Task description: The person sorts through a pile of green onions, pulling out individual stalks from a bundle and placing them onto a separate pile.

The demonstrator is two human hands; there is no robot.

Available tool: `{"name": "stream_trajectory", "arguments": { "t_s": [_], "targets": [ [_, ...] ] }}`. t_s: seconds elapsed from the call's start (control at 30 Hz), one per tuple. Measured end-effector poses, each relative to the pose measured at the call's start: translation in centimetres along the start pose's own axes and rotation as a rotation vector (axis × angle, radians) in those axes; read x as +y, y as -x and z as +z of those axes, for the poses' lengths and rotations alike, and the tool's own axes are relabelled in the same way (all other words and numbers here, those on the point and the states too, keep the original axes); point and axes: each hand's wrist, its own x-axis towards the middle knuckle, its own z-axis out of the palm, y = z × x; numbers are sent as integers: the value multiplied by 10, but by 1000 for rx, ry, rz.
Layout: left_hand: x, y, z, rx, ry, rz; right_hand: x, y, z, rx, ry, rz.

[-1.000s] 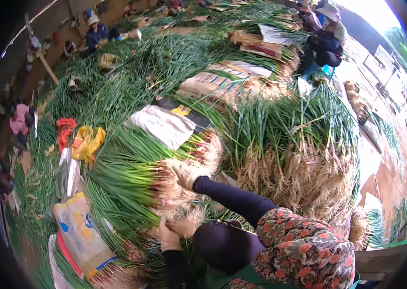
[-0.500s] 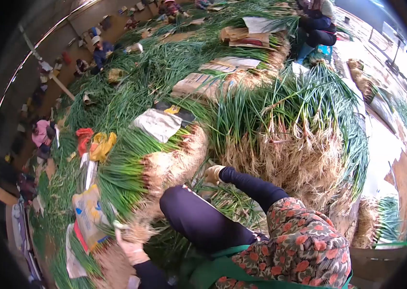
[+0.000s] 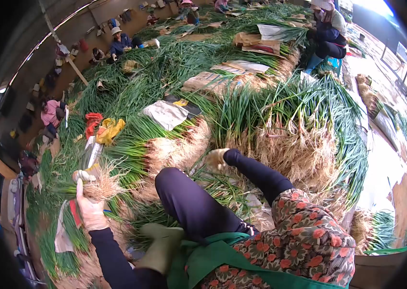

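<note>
My left hand (image 3: 92, 207), in a pale glove, is closed around a bunch of green onions (image 3: 103, 187). The stringy roots point right and the green leaves trail left. Below it lie more green onions and the upright edge of a red and white sack (image 3: 75, 213). My right hand (image 3: 217, 159), also gloved, hovers between two piles with its fingers curled. What it holds, if anything, is too small to make out. To its right stands a large heap of rooted green onions (image 3: 299, 149); to its left is a root-edged pile (image 3: 177, 149) under a white sack (image 3: 166, 114).
My bent knee (image 3: 184, 192) and green boot (image 3: 161, 245) sit between the piles. Yellow and red bags (image 3: 109, 131) lie on the leaves at left. Co-workers sit farther off, one on a blue stool (image 3: 333, 62) at upper right. A pole (image 3: 64, 43) slants at upper left.
My left hand has risen up and left from the lower pile, lifting the bunch of green onions. My right hand has shifted slightly upward. The view has tilted a little, and the green boot shows more.
</note>
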Motion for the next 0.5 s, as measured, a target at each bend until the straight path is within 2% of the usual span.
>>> {"name": "stream_trajectory", "arguments": {
  "t_s": [0.03, 0.07, 0.1, 0.13, 0.17, 0.2, 0.23, 0.33, 0.37, 0.43, 0.47, 0.5],
  "targets": [
    [1, 1, -3, -15, 2, -14, -3, 3, -16, 34, -654, 55],
    [7, 2, -9, -24, -1, -27, -4, -3, -29, 32, -929, 52],
    [16, 3, -19, -26, -6, -32, -6, -12, -45, 18, -1038, 6],
    [24, -9, -46, 84, 98, -29, -3, -30, -62, 2, -1058, -42],
    [29, -3, -62, -53, 91, -76, 6, -67, -69, 39, -919, -163],
    [32, 6, -65, -70, 98, -70, 16, -104, -76, 91, -782, -278],
    [35, 9, -65, -89, 101, -69, -1, -103, -101, 3, -853, -348],
    [38, 0, -82, 82, 187, 10, -92, -64, -153, 177, -403, -216],
    [35, -5, -89, 52, 131, 39, -71, -99, -152, 141, -607, -167],
    [22, -23, -119, 27, 33, 50, -38, -157, -152, 133, -274, -321],
    [11, -23, -107, 96, -27, 56, -49, -142, -160, 135, -196, -416],
    [2, -28, -105, 42, -25, -5, -44, -158, -160, 66, -132, -150]
  ]
}}
